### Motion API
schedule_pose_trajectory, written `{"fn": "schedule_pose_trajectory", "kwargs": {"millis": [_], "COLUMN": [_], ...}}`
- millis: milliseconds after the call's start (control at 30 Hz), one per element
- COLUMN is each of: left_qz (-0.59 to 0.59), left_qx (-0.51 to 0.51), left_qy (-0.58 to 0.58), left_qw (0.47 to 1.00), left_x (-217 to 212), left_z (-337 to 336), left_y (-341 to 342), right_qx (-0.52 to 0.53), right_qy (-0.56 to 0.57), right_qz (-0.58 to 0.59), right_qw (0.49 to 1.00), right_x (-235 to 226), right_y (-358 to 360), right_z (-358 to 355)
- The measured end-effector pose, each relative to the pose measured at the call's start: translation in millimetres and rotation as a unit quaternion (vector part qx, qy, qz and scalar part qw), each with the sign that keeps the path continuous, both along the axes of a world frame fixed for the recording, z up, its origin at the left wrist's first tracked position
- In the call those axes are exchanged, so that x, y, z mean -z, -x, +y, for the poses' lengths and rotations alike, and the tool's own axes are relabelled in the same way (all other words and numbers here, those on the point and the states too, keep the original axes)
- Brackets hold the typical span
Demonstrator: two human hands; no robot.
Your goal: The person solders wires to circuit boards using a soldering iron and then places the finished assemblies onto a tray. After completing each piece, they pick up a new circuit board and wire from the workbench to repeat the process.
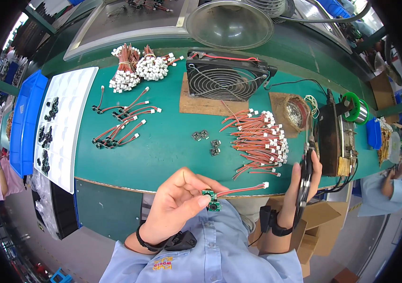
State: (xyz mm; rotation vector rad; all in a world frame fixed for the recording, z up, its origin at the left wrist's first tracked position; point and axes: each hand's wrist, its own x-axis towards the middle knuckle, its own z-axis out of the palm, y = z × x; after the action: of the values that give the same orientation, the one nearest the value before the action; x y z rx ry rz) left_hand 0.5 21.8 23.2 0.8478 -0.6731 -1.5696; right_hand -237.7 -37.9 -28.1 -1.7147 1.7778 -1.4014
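Note:
My left hand (180,200) pinches a small green circuit board (212,201) between thumb and fingers, in front of the table's near edge. From the board a red-and-black wire lead (241,190) runs right to a white plug. To the right, my right hand (312,181) is wrapped round a long, dark-handled tool that looks like a soldering iron (306,174), held upright with its thin end away from me. Beyond the hands lie a spread bundle of wire leads (260,141) with white plugs and a few small dark boards (215,147).
A black fan (227,78) stands on a wooden board at the back. Right of it are a round tin (295,113), a dark soldering station (330,132) and a green solder spool (354,108). Wired boards (111,141), a white tray (64,127) and a blue bin (25,125) lie left.

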Motion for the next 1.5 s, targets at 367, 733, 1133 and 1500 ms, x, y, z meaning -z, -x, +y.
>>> {"fn": "schedule_pose_trajectory", "kwargs": {"millis": [367, 733, 1133, 1500], "left_qz": [-0.060, -0.066, -0.052, 0.053], "left_qx": [-0.005, 0.011, 0.007, 0.088], "left_qy": [0.032, 0.048, 0.019, -0.008], "left_qw": [0.998, 0.997, 0.998, 0.995], "left_x": [12.0, 14.3, 7.0, 3.9], "left_z": [-5.4, -2.9, -2.7, -3.4], "left_y": [2.5, 2.6, 2.7, -2.5], "right_qx": [-0.308, -0.357, -0.138, -0.021], "right_qy": [0.125, 0.077, 0.070, 0.023], "right_qz": [-0.070, -0.047, 0.005, 0.022], "right_qw": [0.941, 0.930, 0.988, 0.999], "right_x": [-27.7, -32.8, -16.4, 23.1], "right_y": [1.0, -5.1, 1.6, 6.8], "right_z": [57.7, 61.2, 43.5, -1.5]}}
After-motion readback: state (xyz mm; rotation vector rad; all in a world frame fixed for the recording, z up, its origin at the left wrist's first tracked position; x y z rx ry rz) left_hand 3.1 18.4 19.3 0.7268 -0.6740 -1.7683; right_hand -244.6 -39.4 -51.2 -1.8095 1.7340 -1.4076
